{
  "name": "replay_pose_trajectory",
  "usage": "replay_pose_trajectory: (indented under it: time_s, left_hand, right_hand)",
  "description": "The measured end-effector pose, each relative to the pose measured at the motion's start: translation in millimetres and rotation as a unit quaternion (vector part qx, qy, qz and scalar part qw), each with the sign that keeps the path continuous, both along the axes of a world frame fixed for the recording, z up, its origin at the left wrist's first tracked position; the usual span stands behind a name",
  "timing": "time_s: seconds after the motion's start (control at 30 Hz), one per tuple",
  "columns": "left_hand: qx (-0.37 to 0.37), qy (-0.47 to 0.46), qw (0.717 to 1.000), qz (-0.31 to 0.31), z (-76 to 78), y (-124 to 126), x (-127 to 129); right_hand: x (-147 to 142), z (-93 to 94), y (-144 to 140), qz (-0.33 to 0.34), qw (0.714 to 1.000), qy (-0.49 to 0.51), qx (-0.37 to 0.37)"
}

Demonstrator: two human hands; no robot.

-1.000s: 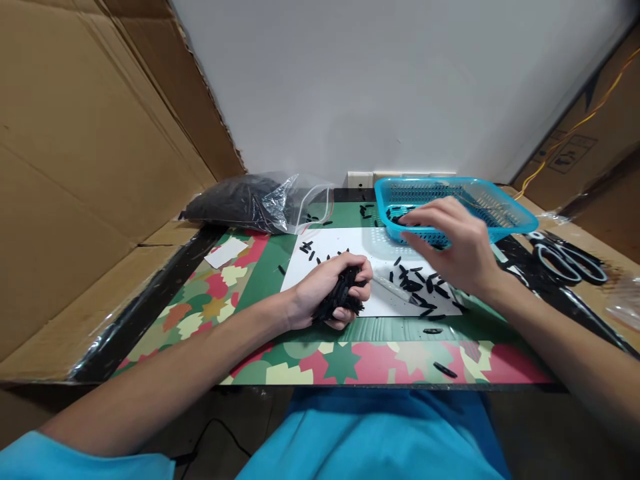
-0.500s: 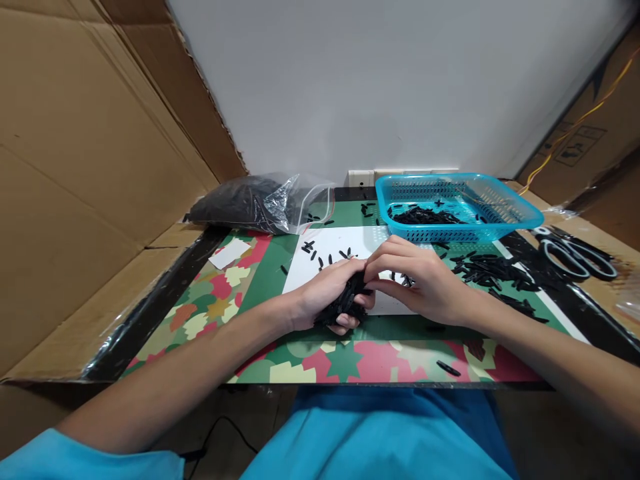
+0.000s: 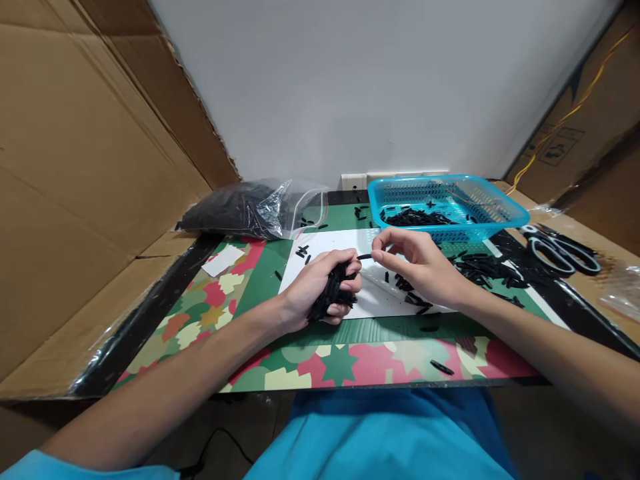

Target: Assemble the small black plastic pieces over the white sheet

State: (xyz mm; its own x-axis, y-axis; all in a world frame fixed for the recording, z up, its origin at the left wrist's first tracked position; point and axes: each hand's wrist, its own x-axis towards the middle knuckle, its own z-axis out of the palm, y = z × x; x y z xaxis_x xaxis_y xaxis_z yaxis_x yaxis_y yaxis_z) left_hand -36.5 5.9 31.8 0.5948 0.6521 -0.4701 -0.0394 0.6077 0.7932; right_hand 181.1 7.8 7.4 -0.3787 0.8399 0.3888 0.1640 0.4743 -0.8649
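My left hand point(image 3: 320, 283) is wrapped round a bunch of small black slender pieces point(image 3: 333, 293), whose ends stick out below the fingers. Between the two hands one single black piece point(image 3: 365, 257) lies level; its right end is pinched by the thumb and forefinger of my right hand point(image 3: 413, 260), and its left end meets my left thumb tip. Under the hands is a white sheet point(image 3: 370, 310) with loose black pieces on it, several of them partly behind my right hand.
A blue perforated basket point(image 3: 500, 223) holding black pieces stands at the back. Right of the sheet lies a heap of black pieces point(image 3: 487, 269), then scissors point(image 3: 563, 253). A clear zip bag of dark contents point(image 3: 225, 210) lies back left. Cardboard point(image 3: 85, 133) walls the left side.
My right hand has drawn slightly away from my left, and one black piece now shows between them. The left hand keeps its bunch. The view has shifted a little.
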Motion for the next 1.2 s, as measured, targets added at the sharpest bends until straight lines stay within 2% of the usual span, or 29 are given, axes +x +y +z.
replay_pose_trajectory:
  time_s: [0.1,0.7,1.2]
  left_hand:
    - [0.002,0.002,1.0,-0.008,0.1,-0.3,0.5]
    - [0.013,0.008,1.0,-0.009,0.6,-0.2,-0.1]
    - [-0.006,0.007,1.0,-0.003,1.3,0.1,-1.1]
  right_hand:
    - [-3.0,-3.3,1.3,0.013,1.0,0.012,-0.017]
    - [-3.2,-0.9,-1.2,0.008,0.999,-0.027,0.023]
    - [-0.7,-4.6,-1.0,0.003,0.999,-0.004,0.039]
